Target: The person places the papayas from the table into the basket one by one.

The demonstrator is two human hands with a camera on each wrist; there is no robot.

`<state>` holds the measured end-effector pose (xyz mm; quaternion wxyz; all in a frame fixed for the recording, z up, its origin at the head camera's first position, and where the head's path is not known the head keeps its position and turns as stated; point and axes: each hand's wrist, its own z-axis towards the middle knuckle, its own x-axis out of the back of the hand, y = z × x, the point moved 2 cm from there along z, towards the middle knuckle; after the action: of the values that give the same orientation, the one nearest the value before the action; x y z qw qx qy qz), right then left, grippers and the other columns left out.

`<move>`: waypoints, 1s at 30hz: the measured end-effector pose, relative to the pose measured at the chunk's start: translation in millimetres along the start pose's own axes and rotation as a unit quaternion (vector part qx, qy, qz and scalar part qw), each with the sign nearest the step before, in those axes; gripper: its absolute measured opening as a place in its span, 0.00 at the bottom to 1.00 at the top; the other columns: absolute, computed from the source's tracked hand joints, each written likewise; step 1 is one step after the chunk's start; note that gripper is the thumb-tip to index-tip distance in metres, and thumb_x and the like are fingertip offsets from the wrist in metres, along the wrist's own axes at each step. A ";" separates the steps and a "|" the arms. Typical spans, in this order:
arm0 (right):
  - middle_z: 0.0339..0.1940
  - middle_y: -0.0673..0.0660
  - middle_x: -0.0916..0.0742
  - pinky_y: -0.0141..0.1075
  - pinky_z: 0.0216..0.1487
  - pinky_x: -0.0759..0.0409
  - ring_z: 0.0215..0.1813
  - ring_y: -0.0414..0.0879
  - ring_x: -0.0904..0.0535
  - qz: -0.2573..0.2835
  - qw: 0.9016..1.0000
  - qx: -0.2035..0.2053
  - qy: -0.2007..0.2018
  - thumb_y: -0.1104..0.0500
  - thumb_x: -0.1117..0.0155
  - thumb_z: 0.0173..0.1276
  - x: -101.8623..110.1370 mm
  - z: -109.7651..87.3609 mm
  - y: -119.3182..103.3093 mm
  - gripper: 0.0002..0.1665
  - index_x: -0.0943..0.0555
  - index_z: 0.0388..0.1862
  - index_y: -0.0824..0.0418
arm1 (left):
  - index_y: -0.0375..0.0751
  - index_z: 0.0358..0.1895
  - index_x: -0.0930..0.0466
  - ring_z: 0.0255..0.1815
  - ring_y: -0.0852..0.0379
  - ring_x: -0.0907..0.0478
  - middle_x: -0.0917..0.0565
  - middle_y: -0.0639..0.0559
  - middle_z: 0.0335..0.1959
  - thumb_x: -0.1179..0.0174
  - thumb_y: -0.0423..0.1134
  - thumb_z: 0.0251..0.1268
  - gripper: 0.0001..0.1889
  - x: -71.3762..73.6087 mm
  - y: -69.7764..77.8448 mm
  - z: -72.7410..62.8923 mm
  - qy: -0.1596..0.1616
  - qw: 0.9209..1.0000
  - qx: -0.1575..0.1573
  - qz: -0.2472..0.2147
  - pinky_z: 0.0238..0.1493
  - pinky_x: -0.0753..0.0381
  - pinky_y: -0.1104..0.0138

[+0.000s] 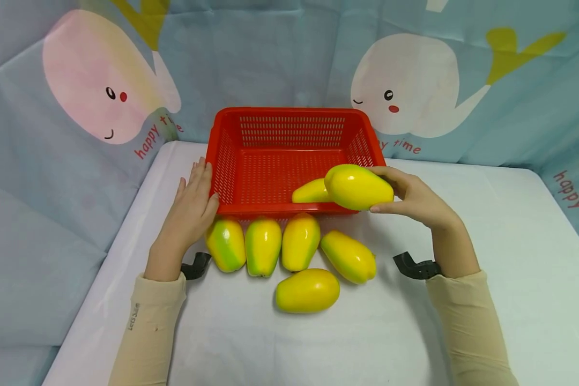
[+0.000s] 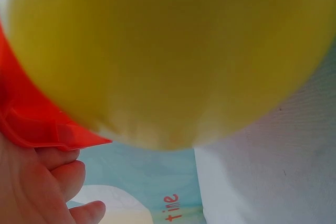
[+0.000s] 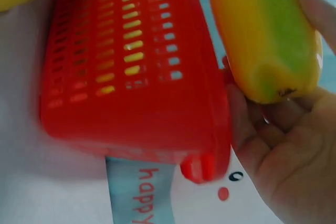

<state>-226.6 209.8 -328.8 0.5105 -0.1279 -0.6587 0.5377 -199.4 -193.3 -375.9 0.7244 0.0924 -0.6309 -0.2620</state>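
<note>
My right hand [image 1: 415, 198] grips a yellow papaya [image 1: 359, 187] with thumb and fingers, over the front right corner of the red plastic basket [image 1: 294, 208]. The right wrist view shows the green-streaked side of this papaya [image 3: 262, 35], raised beside the basket wall [image 3: 131, 119]. Inside the basket lies another papaya [image 1: 311, 191], partly hidden behind the held one. My left hand [image 1: 193, 201] rests with extended fingers against the basket's left side. A large papaya [image 2: 168, 51] fills most of the left wrist view, above the left fingers at the red rim [image 2: 42, 124].
Three papayas [image 1: 263, 246] stand in a row along the basket's front. A slanted papaya [image 1: 349, 257] lies to their right, and another papaya [image 1: 307, 291] lies crosswise nearer me. All are on the white tabletop [image 1: 366, 343]. A whale-print cloth [image 1: 270, 53] hangs behind the basket.
</note>
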 end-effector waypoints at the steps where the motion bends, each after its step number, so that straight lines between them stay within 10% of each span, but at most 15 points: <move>1: 0.55 0.55 0.23 0.29 0.51 0.25 0.51 0.47 0.26 0.008 1.000 -0.003 0.005 0.68 0.32 0.58 -1.2 3.1 0.6 0.37 0.32 0.66 0.62 | 0.31 0.74 0.58 0.76 0.46 0.63 0.58 0.40 0.76 0.60 0.40 0.70 0.33 -0.1 0.2 0.1 0.000 1.000 0.000 0.000 0.71 0.64 0.45; 30: 0.60 0.55 0.25 0.42 0.54 0.25 0.53 0.50 0.29 -0.018 0.991 -0.101 0.092 0.54 0.30 0.58 -17.0 67.9 7.3 0.40 0.34 0.69 0.55 | 0.31 0.74 0.59 0.76 0.46 0.64 0.59 0.41 0.76 0.62 0.41 0.70 0.33 0.0 0.4 0.3 -0.004 1.000 0.000 -0.002 0.71 0.65 0.47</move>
<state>-276.8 161.3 -337.2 0.5629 -0.2158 -0.6618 0.4456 -199.6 -192.9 -375.6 0.7212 0.0929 -0.6339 -0.2635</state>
